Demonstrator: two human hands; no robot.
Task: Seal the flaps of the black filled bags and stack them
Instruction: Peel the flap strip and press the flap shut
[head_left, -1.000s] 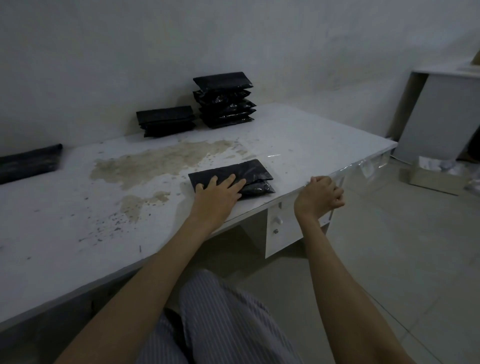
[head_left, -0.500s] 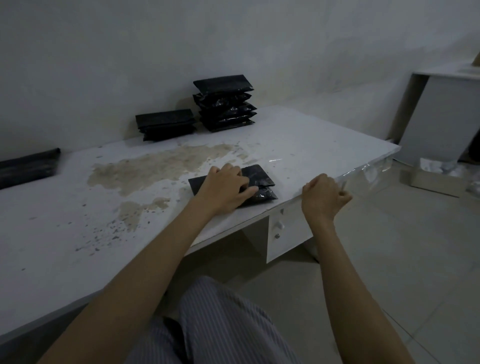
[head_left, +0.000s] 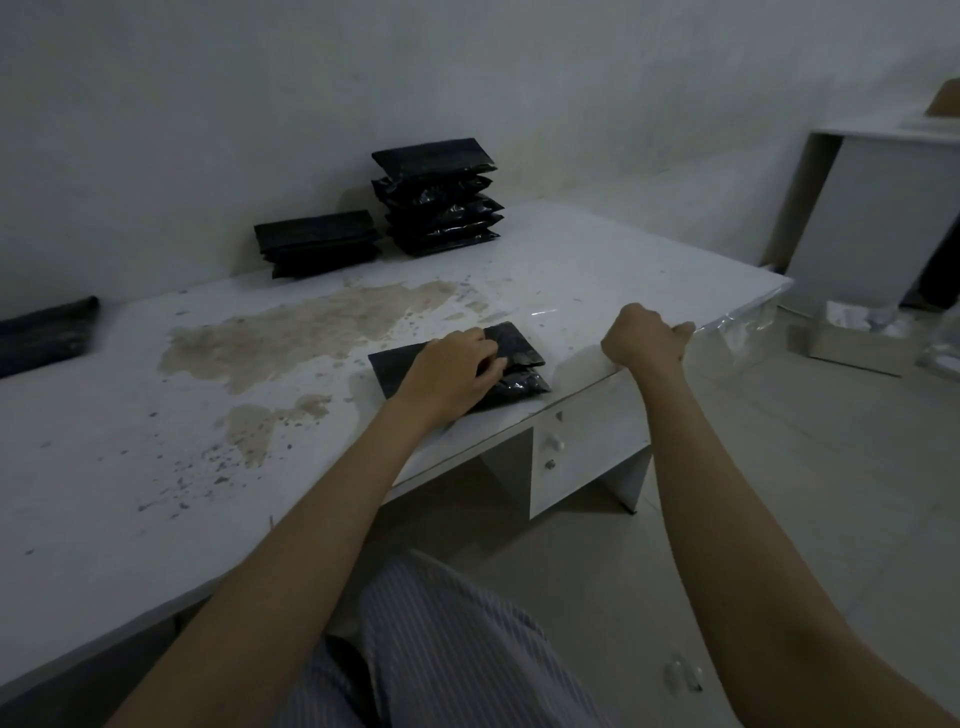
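Note:
A black filled bag (head_left: 519, 345) lies near the front edge of the white table (head_left: 597, 270). My left hand (head_left: 452, 366) lies on top of it, with the fingers curled onto its folded flap and gripping it. My right hand (head_left: 641, 338) is a closed fist at the table's edge just right of the bag; nothing shows in it. A tall stack of black bags (head_left: 439, 200) stands at the back by the wall. A lower stack (head_left: 317, 241) sits to its left.
A brown stain (head_left: 311, 327) spreads over the table's middle. A dark roll (head_left: 44, 332) lies at the far left. Clear film (head_left: 737, 332) hangs off the right corner. A drawer unit (head_left: 582, 452) sits under the table. A white cabinet (head_left: 878, 208) and a box (head_left: 857, 343) stand on the right.
My left hand went from lying flat on the bag to curling its fingers onto the flap. My right fist rose from below the table's edge to the tabletop beside the bag.

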